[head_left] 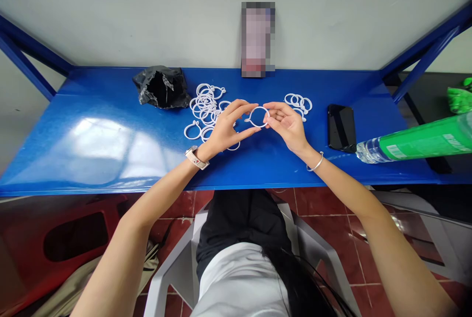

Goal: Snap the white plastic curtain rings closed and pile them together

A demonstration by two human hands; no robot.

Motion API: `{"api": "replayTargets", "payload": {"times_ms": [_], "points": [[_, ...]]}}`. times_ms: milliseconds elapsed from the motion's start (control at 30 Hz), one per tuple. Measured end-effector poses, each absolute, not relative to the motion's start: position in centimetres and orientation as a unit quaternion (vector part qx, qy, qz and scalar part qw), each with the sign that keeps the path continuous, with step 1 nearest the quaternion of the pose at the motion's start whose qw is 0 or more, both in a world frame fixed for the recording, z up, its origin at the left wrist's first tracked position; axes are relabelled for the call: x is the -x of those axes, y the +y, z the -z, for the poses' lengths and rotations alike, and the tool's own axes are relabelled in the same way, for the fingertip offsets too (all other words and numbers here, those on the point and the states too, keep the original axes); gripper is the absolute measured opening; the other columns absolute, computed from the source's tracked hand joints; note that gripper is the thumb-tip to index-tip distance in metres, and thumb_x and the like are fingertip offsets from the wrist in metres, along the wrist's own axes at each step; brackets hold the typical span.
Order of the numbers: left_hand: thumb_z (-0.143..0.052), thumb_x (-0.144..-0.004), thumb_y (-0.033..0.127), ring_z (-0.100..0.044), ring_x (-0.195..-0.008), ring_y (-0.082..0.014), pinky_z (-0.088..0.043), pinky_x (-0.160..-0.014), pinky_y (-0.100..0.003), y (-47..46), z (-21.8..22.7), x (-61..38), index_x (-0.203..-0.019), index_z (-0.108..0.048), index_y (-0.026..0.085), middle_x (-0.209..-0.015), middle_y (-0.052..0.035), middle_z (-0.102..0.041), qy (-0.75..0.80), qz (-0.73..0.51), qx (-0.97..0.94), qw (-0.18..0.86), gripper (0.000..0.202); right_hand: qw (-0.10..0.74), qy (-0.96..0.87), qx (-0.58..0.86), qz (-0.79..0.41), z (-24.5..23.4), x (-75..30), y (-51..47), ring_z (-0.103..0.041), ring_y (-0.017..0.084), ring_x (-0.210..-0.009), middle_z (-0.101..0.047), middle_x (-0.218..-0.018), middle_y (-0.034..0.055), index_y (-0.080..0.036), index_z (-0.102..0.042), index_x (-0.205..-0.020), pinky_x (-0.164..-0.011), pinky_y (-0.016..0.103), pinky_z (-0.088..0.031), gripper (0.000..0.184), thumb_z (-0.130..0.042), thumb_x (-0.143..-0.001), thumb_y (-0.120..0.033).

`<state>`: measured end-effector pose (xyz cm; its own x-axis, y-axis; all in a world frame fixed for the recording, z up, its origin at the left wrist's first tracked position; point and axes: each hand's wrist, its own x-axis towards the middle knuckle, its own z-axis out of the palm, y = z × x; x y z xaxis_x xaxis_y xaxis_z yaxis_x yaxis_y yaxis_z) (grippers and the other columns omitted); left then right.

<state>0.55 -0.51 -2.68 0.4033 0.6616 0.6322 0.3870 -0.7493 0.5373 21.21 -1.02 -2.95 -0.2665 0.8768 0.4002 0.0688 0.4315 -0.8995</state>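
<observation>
Both my hands hold one white plastic ring (pixel 258 116) just above the blue table (pixel 110 135). My left hand (pixel 226 130) pinches its left side with thumb and fingers; a watch sits on that wrist. My right hand (pixel 287 123) pinches the ring's right side; a thin bracelet circles that wrist. A pile of several white rings (pixel 204 108) lies just behind and left of my left hand. A smaller group of white rings (pixel 299 103) lies behind my right hand.
A crumpled black plastic bag (pixel 161 87) sits at the back left. A black phone (pixel 341 128) lies flat to the right. A green-labelled bottle (pixel 416 141) lies on its side at the right edge. A blurred upright object (pixel 257 39) leans against the wall.
</observation>
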Motion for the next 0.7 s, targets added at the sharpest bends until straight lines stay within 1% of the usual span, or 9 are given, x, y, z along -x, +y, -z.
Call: {"api": "replayTargets", "payload": {"times_ms": [133, 233, 333, 500, 600, 700], "points": [[-0.065, -0.092, 0.042, -0.067, -0.092, -0.0172, -0.057, -0.081, -0.032, -0.45, 2.39, -0.29, -0.117, -0.065, 0.020, -0.105, -0.0067, -0.068, 0.336, -0.459, -0.813, 0.121, 0.032, 0.520, -0.673, 0.358, -0.384, 3.25, -21.35, -0.87, -0.067, 0.014, -0.075, -0.068, -0.088, 0.0006, -0.025, -0.062, -0.116, -0.070, 0.030, -0.062, 0.038, -0.065, -0.090, -0.052], [-0.065, -0.093, 0.040, -0.067, -0.092, -0.0170, -0.057, -0.080, -0.032, -0.35, 2.25, -0.14, -0.112, -0.067, 0.021, -0.104, -0.0065, -0.070, 0.347, -0.455, -0.813, 0.110, 0.028, 0.529, -0.673, 0.354, -0.377, 3.51, -21.46, -0.69, -0.067, 0.014, -0.077, -0.067, -0.089, 0.0004, -0.027, -0.061, -0.119, -0.069, 0.030, -0.062, 0.036, -0.062, -0.092, -0.050], [-0.065, -0.093, 0.037, -0.067, -0.091, -0.0164, -0.056, -0.079, -0.031, -0.27, 2.37, -0.13, -0.110, -0.067, 0.020, -0.103, -0.0063, -0.070, 0.340, -0.452, -0.819, 0.093, 0.024, 0.529, -0.670, 0.348, -0.388, 3.62, -21.49, -0.60, -0.067, 0.015, -0.078, -0.067, -0.090, 0.0000, -0.028, -0.061, -0.119, -0.070, 0.030, -0.062, 0.035, -0.064, -0.091, -0.049], [-0.061, -0.096, 0.026, -0.067, -0.085, -0.0137, -0.054, -0.074, -0.026, -0.10, 2.83, -0.29, -0.101, -0.068, 0.018, -0.093, -0.0044, -0.071, 0.317, -0.469, -0.823, 0.048, 0.012, 0.510, -0.684, 0.338, -0.399, 3.40, -21.48, -0.67, -0.066, 0.014, -0.076, -0.067, -0.089, -0.0002, -0.028, -0.060, -0.123, -0.071, 0.030, -0.062, 0.036, -0.063, -0.093, -0.048], [-0.060, -0.097, 0.025, -0.067, -0.083, -0.0129, -0.053, -0.073, -0.025, -0.03, 3.05, -0.35, -0.099, -0.068, 0.017, -0.091, -0.0038, -0.071, 0.309, -0.469, -0.827, 0.020, 0.011, 0.486, -0.714, 0.333, -0.378, 3.17, -21.42, -0.88, -0.067, 0.015, -0.082, -0.066, -0.092, 0.0012, -0.027, -0.056, -0.131, -0.076, 0.032, -0.063, 0.042, -0.060, -0.094, -0.047], [-0.059, -0.097, 0.026, -0.067, -0.085, -0.0136, -0.053, -0.074, -0.026, -0.03, 3.22, -0.42, -0.098, -0.067, 0.017, -0.093, -0.0049, -0.071, 0.301, -0.456, -0.837, -0.019, 0.012, 0.457, -0.752, 0.335, -0.337, 3.02, -21.31, -1.20, -0.067, 0.018, -0.087, -0.067, -0.095, 0.0026, -0.028, -0.050, -0.138, -0.084, 0.037, -0.062, 0.050, -0.062, -0.093, -0.046]]}}
